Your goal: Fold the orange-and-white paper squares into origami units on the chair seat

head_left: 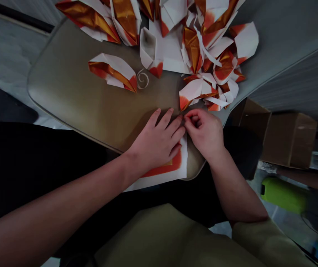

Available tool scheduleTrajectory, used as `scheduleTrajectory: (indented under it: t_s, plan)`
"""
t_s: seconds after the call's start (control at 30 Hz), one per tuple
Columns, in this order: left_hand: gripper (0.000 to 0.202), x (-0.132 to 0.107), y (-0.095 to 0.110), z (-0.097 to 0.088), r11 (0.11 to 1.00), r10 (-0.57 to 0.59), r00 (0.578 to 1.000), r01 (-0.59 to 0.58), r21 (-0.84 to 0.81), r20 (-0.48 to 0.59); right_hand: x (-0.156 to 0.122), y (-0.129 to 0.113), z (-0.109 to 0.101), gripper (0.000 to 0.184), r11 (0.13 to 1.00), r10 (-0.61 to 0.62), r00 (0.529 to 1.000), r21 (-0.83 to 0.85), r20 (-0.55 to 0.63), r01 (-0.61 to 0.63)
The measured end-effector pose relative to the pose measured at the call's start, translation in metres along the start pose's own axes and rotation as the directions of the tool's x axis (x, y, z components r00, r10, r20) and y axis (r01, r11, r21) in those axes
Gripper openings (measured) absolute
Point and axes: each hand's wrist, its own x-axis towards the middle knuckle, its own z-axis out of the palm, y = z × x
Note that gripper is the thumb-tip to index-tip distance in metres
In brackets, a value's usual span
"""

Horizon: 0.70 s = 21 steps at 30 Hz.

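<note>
White paper sheet [177,165] — red frame, gold inside (mostly covered) — overhanging the beige surface [72,92].

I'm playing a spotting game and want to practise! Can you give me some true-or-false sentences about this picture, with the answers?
1. The left hand lies on the flat paper sheet. True.
2. The right hand is spread out flat. False: its thumb and finger are pinched together.
3. A curled paper strip lies beside a folded paper piece. True.
4. That folded paper piece is plain blue. False: it shows white, orange-red and gold.
5. The cardboard box is brown. True.
</note>
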Motion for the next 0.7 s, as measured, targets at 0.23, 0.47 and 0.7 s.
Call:
scheduleTrajectory:
  t_s: [0.23, 0.47, 0.7]
  plan:
    - [0.045, -0.002, -0.002, 0.003, 1.0, 0.005, 1.0, -0.005, 0.017, -0.02, 0.001, 0.007, -0.004, 0.011, 0.993, 0.01, 1.0, 0.115, 0.01, -0.011]
    - [0.044, -0.002, -0.003, 0.003, 0.999, -0.008, 0.999, 0.007, -0.037, -0.031, 0.002, 0.011, -0.009, 0.018, 0.994, -0.019, 0.999, 0.113, 0.037, 0.014]
    - [0.042, -0.002, -0.003, 0.003, 1.0, -0.005, 0.999, 0.005, -0.021, -0.041, 0.0, 0.008, -0.007, 0.014, 0.997, -0.039, 0.999, 0.07, 0.022, 0.037]
